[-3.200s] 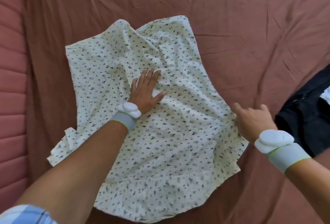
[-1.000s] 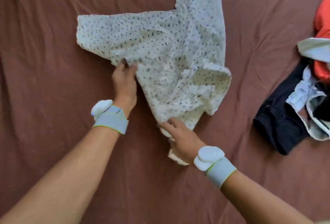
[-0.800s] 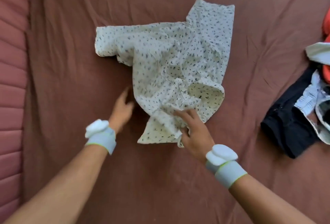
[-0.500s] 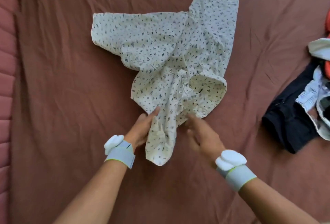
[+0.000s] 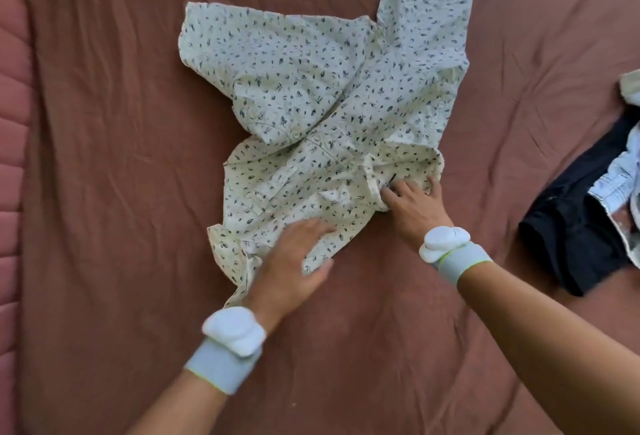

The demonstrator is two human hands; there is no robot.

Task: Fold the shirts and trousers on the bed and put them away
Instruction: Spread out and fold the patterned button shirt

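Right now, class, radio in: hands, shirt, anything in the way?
Left hand flat on shirt, right hand flat at its collar. Shirt rumpled, unfolded. Dark trousers off right, clear.

A cream shirt [image 5: 332, 95] speckled with small dark-blue leaf prints lies on a reddish-brown bedsheet [image 5: 104, 157]. Right of the shirt, a dark navy garment [image 5: 575, 226] and pale blue cloth [image 5: 620, 178]. Both wrists carry grey bands [image 5: 218, 368] edged lime, topped white.
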